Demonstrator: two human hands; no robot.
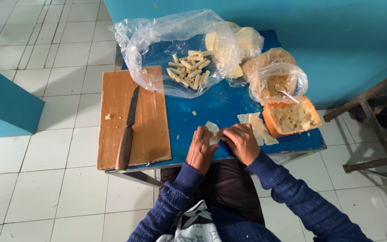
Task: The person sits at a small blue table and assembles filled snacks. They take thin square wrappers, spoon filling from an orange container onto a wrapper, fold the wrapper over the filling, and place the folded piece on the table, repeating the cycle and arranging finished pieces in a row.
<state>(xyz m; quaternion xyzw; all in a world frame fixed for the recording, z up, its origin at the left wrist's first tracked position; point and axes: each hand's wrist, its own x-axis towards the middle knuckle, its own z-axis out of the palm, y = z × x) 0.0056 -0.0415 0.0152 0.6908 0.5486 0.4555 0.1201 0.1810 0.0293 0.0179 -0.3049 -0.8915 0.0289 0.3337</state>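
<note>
My left hand point(201, 149) and my right hand point(241, 142) meet at the front of the blue table point(216, 105), both pinching a thin pale wrapper sheet point(211, 128) that pokes out between the fingers. Just right of my right hand lie more pale wrapper sheets point(258, 127). An orange bowl point(292, 117) of pale chopped filling stands to the right of them. Several finished rolls point(190, 71) lie on a clear plastic bag point(175, 49) at the back of the table.
A wooden cutting board point(133, 118) with a dark-handled knife point(128, 130) covers the table's left side. Bagged pale rounds point(242, 42) and a bag of crumbs with a spoon point(279, 83) sit at the back right. White tiled floor point(41, 152) surrounds the table; a metal frame point(372, 116) stands right.
</note>
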